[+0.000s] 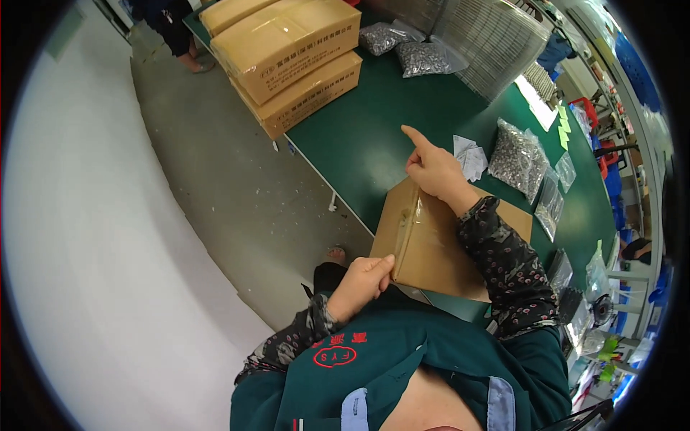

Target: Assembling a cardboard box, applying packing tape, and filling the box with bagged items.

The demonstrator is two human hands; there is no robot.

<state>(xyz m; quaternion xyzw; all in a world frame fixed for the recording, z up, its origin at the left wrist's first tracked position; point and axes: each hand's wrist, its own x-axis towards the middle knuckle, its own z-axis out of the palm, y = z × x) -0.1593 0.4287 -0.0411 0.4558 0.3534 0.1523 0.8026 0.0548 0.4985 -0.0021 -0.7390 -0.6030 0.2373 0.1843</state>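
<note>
Brown carton [456,251]: on the green table's [359,147] edge, looks shut, tape [405,228] along its left side.
Left hand [361,286]: fingers curled at carton's near corner; cannot tell if gripping.
Right hand [437,172]: over far corner, one finger outstretched, unclamped.
Far cartons [302,54]: stacked, seemingly finished; near one apart.

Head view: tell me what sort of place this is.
Probably a workshop or packing area: stacked cardboard cartons, clear bags of small parts and a green worktable suggest it.
</note>
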